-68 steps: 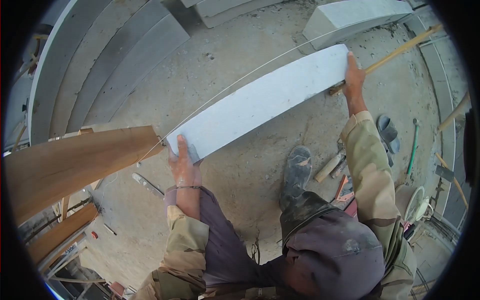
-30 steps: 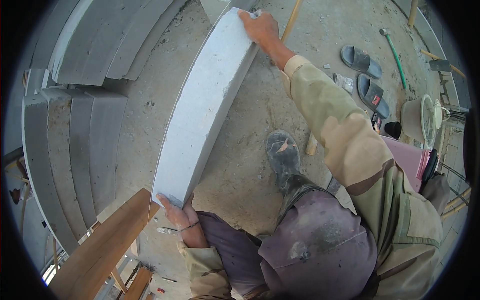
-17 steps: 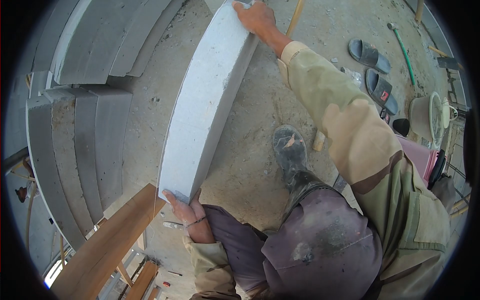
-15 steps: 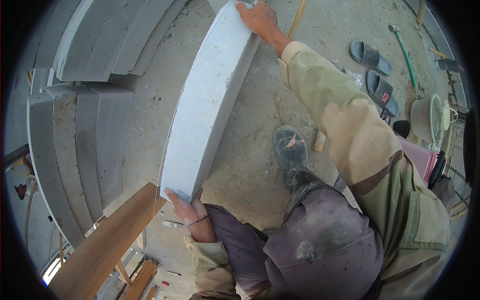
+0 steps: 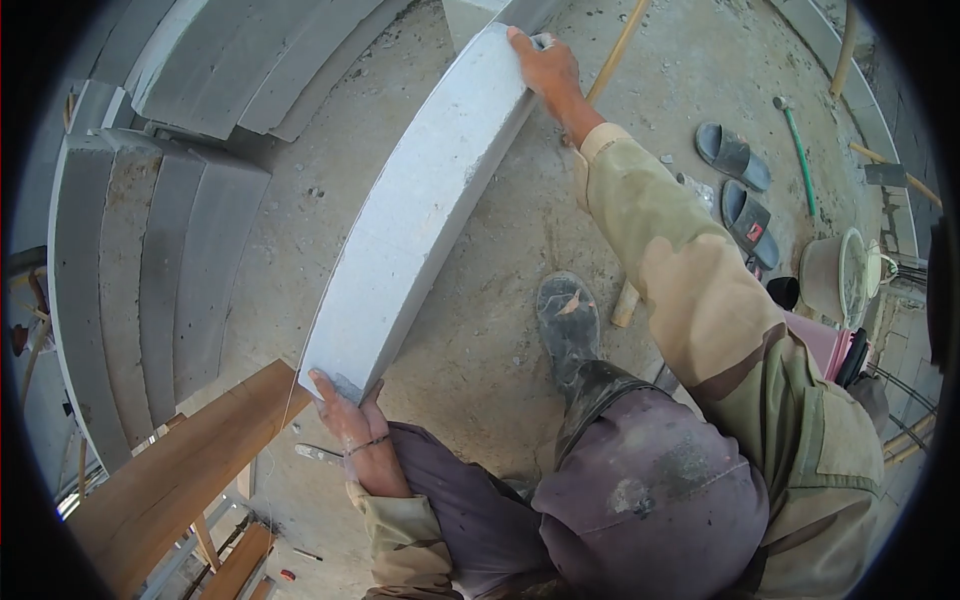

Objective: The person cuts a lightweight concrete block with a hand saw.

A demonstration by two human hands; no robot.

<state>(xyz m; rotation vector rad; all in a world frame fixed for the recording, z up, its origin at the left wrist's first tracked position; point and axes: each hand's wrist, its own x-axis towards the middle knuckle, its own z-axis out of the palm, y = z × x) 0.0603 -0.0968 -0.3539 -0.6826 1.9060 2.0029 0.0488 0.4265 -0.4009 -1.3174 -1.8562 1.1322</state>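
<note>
Head view: left hand and right hand are clasping opposite ends of the block; even support should be preventing twist.

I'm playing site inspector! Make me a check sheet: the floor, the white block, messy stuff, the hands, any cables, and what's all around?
Surface: gritty floor, scattered with crumbs.
Job's thing: curved block, pale, slanting across the view.
Clutter: two dark sandals, a green-handled hammer and a pale bucket, all on the right.
Left grip: closed on the block's near end.
Right grip: closed on its far end.
Cables: thin string by the end of the wooden plank; dark strands at right, rods or cables, can't tell.
Surroundings: grey curved slabs at left.
</note>
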